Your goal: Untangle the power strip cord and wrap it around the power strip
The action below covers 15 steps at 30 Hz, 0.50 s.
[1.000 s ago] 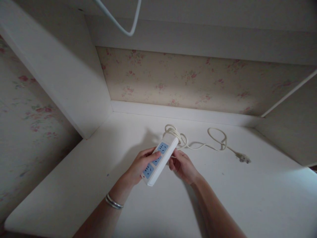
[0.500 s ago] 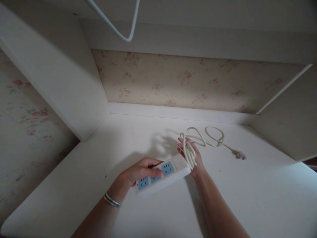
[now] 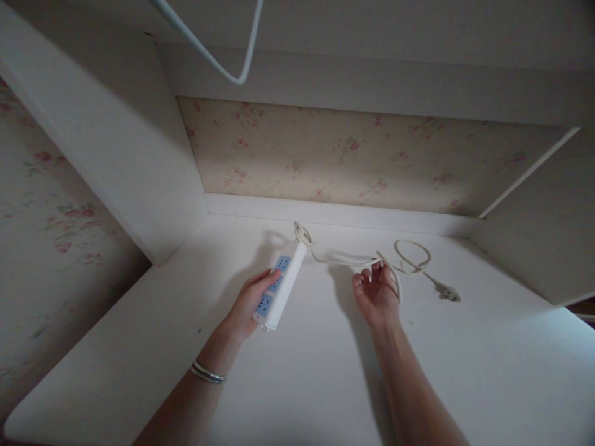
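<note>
Power strip, centre of our clock face, twelve toward the back ledge: we see it above the white tabletop, slanting from seven to one o'clock; whether it touches the surface we cannot tell. At eight o'clock the left hand grips its near part, thumb across the socket face. At three o'clock the right hand lies palm up, fingers curled, with the cord passing along fingertips and thumb side; whether it is pinched or merely draped, we cannot tell.

We judge the bunched coil at one o'clock the chief hazard: a sharp pull through its overlapping turns could cinch them into a knot. Tension there, far from the left hand's hold, could also swing the strip out of line. Further out, near three o'clock, slack in the loose loop may snag on itself and drag the plug across the surface.
</note>
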Tool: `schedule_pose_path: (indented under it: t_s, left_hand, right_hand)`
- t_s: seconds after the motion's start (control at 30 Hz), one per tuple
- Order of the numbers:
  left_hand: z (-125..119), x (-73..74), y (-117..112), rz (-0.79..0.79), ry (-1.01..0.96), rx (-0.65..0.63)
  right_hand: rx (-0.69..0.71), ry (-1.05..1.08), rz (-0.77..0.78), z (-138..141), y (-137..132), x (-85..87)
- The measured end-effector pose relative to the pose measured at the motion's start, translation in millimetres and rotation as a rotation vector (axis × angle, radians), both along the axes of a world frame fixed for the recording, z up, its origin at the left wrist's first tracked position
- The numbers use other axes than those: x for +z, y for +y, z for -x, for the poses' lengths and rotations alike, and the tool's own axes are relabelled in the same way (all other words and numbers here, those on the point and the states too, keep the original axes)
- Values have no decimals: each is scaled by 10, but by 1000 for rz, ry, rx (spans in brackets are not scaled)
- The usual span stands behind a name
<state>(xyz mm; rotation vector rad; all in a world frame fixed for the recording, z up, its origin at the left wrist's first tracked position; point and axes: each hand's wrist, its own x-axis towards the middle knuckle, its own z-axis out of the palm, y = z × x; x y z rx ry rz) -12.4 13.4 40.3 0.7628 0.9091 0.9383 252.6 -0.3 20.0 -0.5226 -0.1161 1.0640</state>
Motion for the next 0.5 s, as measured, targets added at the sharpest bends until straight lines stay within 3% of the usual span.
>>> schedule_pose_path:
  t_s: [0.1, 0.2, 0.33, 0.5]
  left_hand:
    - [61, 33, 49, 88, -227, 141]
    - [144, 82, 69, 123, -547, 166]
    - [225, 99, 36, 43, -825, 17]
    - [261, -58, -62, -165, -703, -280]
  right_hand:
    - [10, 5, -19, -31, 12, -30]
    - [-4, 17, -13, -93, 21, -64]
    - [-29, 52, -13, -212, 27, -95]
    - [-60, 56, 0, -287, 48, -108]
